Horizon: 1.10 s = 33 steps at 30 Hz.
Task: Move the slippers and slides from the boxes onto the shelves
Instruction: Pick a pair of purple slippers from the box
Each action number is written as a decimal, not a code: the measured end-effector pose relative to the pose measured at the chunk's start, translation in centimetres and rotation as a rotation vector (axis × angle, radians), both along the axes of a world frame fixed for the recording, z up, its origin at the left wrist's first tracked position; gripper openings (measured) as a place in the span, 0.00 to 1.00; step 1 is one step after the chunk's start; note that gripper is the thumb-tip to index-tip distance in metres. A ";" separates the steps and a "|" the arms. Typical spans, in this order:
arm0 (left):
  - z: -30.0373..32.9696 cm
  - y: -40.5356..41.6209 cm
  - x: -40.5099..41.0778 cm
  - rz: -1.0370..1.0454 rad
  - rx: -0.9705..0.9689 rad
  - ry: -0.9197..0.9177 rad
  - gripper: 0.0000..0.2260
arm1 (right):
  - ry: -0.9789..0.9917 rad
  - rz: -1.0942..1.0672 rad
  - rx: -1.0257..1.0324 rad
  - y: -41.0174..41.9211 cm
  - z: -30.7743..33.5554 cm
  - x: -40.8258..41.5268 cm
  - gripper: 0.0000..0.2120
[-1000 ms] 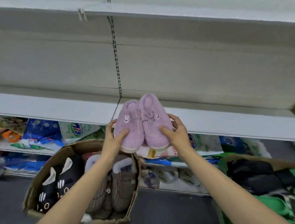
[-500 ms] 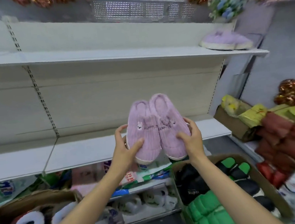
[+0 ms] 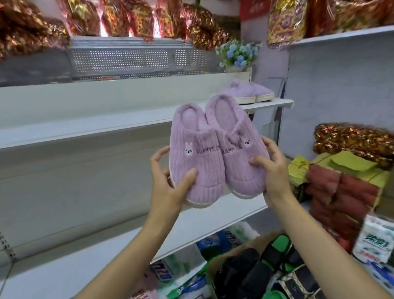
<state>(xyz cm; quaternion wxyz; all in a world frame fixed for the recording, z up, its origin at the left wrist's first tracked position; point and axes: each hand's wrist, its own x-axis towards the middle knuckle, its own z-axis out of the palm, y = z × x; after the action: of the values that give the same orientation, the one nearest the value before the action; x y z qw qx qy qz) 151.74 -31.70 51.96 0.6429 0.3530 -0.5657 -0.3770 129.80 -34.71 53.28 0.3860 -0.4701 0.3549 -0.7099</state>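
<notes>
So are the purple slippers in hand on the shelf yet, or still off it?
Off it: the purple slippers are held between left hand and right hand, in front of the shelf.

White metal shelving [image 3: 78, 128] spans a shop wall. Perforated panel [image 3: 131, 56] above; red-gold foil packages [image 3: 5, 31] line the top.

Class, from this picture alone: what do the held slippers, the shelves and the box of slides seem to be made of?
Slippers: soft ribbed plush, probably fleece, matte; pale sole rim looks rubbery.
Shelves: likely painted metal, smooth pale finish, slotted uprights.
Box: brown cardboard, dull, bent edge.
</notes>
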 end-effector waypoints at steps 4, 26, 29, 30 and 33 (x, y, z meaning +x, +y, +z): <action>4.4 -3.3 -0.8 0.060 0.009 -0.042 0.26 | 0.007 0.032 -0.018 -4.1 3.4 -0.5 0.17; 15.0 -23.8 -4.0 0.389 0.297 -0.533 0.39 | 0.569 0.017 0.136 -27.9 13.5 -2.3 0.07; 14.9 -25.1 -3.7 0.471 0.408 -0.710 0.44 | 0.646 -0.020 0.117 -29.8 13.3 -2.2 0.09; 14.5 -25.5 -3.4 0.504 0.434 -0.800 0.44 | 0.681 -0.026 0.110 -30.3 13.0 -2.2 0.09; 13.2 -26.4 -2.4 0.547 0.392 -0.958 0.34 | 0.849 -0.041 0.077 -31.4 12.0 -2.7 0.09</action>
<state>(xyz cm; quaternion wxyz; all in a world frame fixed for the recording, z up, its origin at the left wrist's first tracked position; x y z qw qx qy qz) 149.33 -58.07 65.20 0.3122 0.7294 -0.6014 -0.0934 127.12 -66.13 65.27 0.2089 -0.6986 0.5180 -0.4473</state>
